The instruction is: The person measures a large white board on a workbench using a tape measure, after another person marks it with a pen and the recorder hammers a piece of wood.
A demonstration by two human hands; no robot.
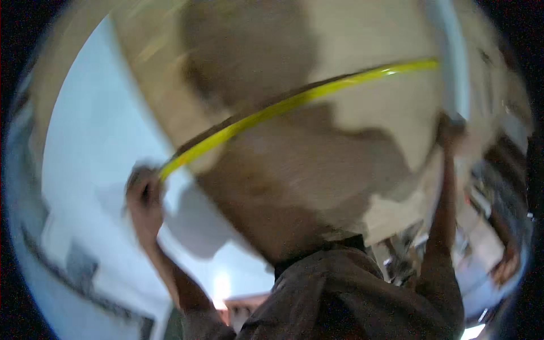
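Yellow tape between raised hands

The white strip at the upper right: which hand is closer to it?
Right. The right hand is raised just below the white strip; the left hand is far off, at the yellow tape's lower end.

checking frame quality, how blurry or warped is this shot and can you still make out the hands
Head view: motion blur smears everything; fisheye bends the yellow tape into an arc; corners are black; the left hand and right hand are soft blobs, grip unclear; bright glare sits low.
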